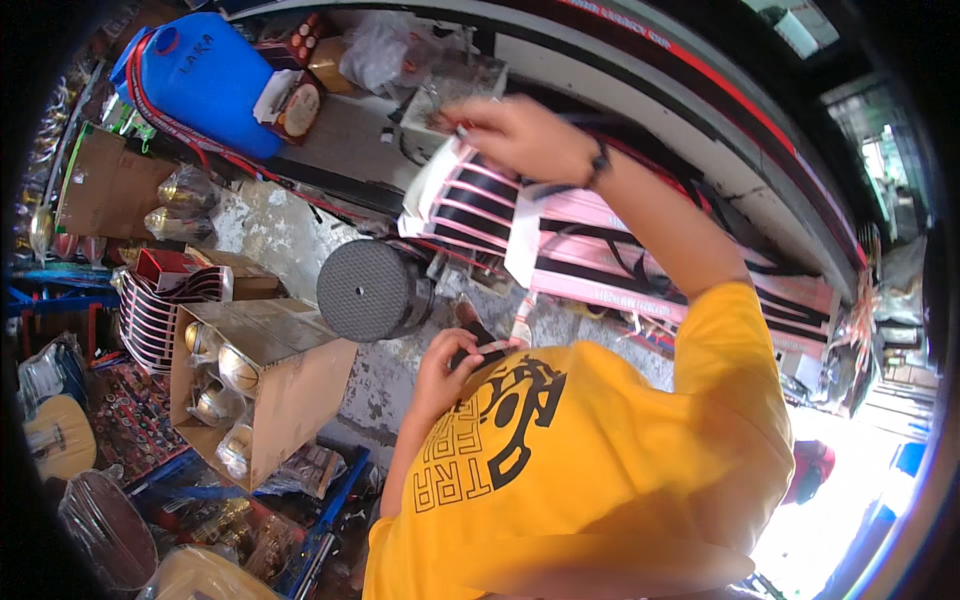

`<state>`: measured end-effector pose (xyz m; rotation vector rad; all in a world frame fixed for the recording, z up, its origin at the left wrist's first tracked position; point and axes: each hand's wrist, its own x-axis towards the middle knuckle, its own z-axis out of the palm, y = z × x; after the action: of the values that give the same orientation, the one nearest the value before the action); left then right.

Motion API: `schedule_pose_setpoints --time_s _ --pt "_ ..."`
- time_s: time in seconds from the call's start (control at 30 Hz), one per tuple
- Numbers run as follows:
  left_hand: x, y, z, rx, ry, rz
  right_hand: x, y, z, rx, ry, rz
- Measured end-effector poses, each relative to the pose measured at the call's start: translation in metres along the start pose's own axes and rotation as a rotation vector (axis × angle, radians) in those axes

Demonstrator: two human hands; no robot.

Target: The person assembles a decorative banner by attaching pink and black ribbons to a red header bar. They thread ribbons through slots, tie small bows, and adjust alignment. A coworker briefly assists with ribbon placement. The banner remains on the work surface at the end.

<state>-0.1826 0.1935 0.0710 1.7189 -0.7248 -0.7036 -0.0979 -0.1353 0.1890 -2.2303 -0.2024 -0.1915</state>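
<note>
My left hand (444, 370), low in front of my yellow shirt, is closed in a pinch on a narrow pale patterned ribbon (520, 325). My right hand (530, 140) reaches up to the bench. Its fingers are drawn together beside a small whitish box (480, 80), over the end of a bundle of pink and black striped ribbons (590, 265). What the right fingers hold, if anything, is too small to make out. A white strip (523, 238) hangs across the bundle.
A round black stool (362, 290) stands before me. Left of it is an open cardboard box (300, 400) with wrapped gold balls, next to more striped ribbons (160, 320). A blue jerrycan (200, 80) and clear plastic bags (380, 50) sit at the back left.
</note>
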Motion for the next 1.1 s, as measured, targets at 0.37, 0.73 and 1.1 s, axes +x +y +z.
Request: schedule_pose_setpoints --time_s 0.37,0.73,1.1 --pt "-0.047 -0.017 0.036 0.081 0.112 -0.043 -0.275 0.09 0.105 0.562 -0.254 1.074" --pt "-0.068 -0.022 0.043 0.066 0.168 -0.091 -0.258 0.094 0.141 0.017 -0.093 0.774" --pt "-0.08 -0.027 0.047 0.05 0.154 -0.138 -0.24 0.082 0.153 -0.198 -0.044 0.758"
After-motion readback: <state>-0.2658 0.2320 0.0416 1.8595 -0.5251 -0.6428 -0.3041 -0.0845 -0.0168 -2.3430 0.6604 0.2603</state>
